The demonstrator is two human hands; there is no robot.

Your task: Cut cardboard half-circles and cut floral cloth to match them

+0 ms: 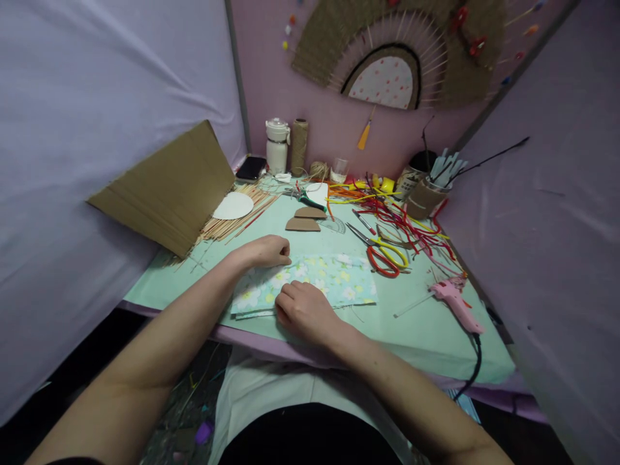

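A folded piece of floral fabric (334, 279), mint with white and yellow flowers, lies on the table near its front edge. At its far edge, left of the middle, my left hand (268, 252) is closed, its fingertips on or beside the cloth. My right hand (307, 310) rests on the near edge with its fingers curled under. Whether either hand pinches the fabric is hidden by the fingers. Just right of the cloth lie scissors (382, 254) with one red and one yellow handle.
At left, a cardboard sheet (169, 184) leans over thin wooden sticks (242, 219). Cardboard half-circles (303, 224) and green-handled pliers (312, 201) lie beyond the cloth. Coloured pipe cleaners (411, 223) spread at back right. A pink glue gun (458, 303) with a cord lies right.
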